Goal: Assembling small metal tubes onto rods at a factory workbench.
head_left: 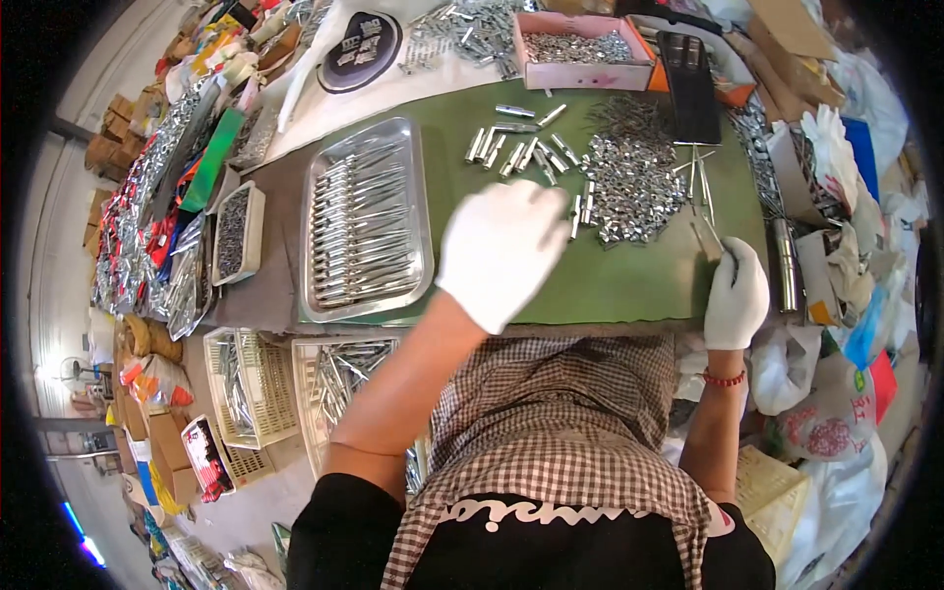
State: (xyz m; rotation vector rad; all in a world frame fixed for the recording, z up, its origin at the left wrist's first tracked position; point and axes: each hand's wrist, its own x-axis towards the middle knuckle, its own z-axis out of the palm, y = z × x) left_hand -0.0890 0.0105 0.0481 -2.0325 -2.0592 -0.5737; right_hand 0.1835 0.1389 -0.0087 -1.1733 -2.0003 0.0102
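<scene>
My left hand (506, 251), in a white glove, hovers over the green mat (610, 290) with its fingers curled. Its fingertips are beside a small metal cylinder (575, 216); whatever they grip is hidden and slightly blurred. Low at the mat's right side, my right hand (737, 295), also gloved, is closed on a thin metal piece (708, 241) that points up and left. Ahead of it lie several thin metal rods (701, 182). Between my hands spreads a heap of small metal parts (639, 187). Several silvery cylinders (526, 152) lie loose left of the heap.
A metal tray (425, 246) with rows of pointed metal pieces stands left. At the back are a pink box (587, 77) of small parts and a black case (690, 88). A small bin (239, 233) stands far left; plastic baskets (251, 383) sit below. A steel cylinder (784, 264) stands right.
</scene>
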